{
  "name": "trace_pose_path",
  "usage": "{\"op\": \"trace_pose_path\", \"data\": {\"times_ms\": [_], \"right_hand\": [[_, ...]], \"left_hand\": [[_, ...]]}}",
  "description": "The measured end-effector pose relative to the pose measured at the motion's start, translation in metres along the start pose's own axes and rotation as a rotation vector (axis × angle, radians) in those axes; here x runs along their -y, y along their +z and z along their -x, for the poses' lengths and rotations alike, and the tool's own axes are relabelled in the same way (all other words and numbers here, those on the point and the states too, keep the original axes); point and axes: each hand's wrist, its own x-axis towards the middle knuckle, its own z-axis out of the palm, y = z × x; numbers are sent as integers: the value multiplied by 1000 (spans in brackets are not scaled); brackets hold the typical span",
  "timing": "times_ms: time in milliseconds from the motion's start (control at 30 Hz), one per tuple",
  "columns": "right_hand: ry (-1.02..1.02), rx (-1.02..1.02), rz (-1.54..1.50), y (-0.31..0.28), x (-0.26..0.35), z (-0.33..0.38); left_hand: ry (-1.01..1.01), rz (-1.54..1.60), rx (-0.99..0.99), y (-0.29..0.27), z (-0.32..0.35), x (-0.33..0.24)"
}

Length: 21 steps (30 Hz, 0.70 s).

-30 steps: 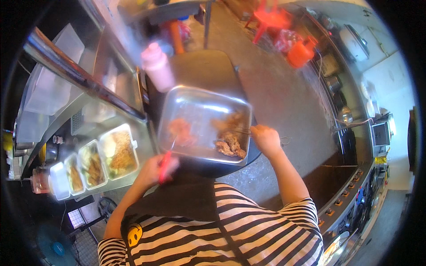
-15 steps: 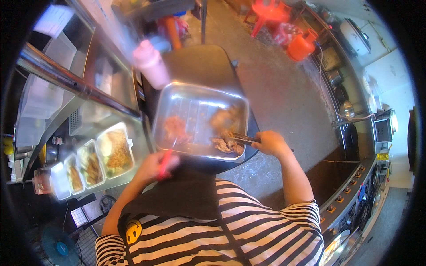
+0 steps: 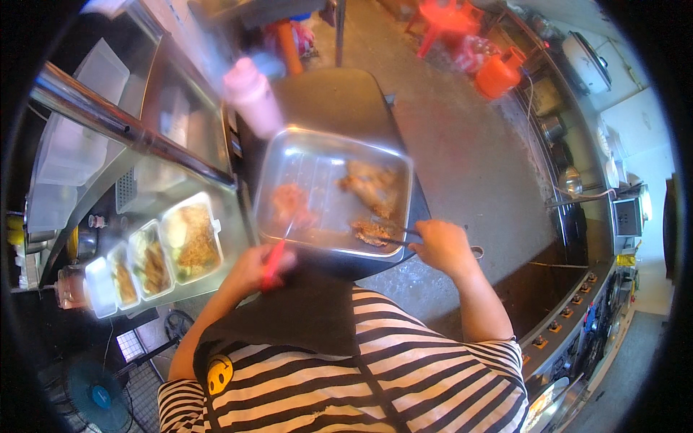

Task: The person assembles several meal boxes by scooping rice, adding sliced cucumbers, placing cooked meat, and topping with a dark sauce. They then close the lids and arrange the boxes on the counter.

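Note:
A rectangular metal tray (image 3: 317,162) lies in front of me with food in it. My left hand (image 3: 254,268) is closed round a red-handled tool (image 3: 273,261). Its thin metal end reaches over the near-left rim to a reddish clump of food (image 3: 291,204); blur hides what kind of tool it is. In my right hand (image 3: 442,245) is a pair of dark-handled tongs (image 3: 404,231), their tips at a browned piece of meat (image 3: 371,232) in the near-right corner. A larger heap of browned meat (image 3: 374,185) sits just beyond.
A pink bottle (image 3: 253,94) stands at the tray's far-left corner, beside a dark lidded surface (image 3: 328,94). Filled takeaway boxes (image 3: 191,234) line the metal counter at left, under a steel rail (image 3: 130,126). Stove knobs (image 3: 567,312) run along the right; an orange gas cylinder (image 3: 499,72) stands farther off.
My right hand has dipped slightly nearer, with the tongs still at the near-right meat. The browned heap shows less blur now. My left hand stays at the near-left rim.

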Motion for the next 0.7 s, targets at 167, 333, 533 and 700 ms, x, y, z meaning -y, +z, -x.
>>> {"op": "trace_pose_path", "data": {"times_ms": [167,333,533,700], "right_hand": [[39,2,-5,33,4,-7],[-5,-7,-403,32,-11,-4],[-105,185,-1216,1,-9,-7],[-227,307,-1360,-5,22,-25]], "left_hand": [[37,-2,19,4,-5,6],[51,-71,91,1,-6,1],[302,-161,224,-8,7,-6],[567,-243,58,-22,37,-6]]}}
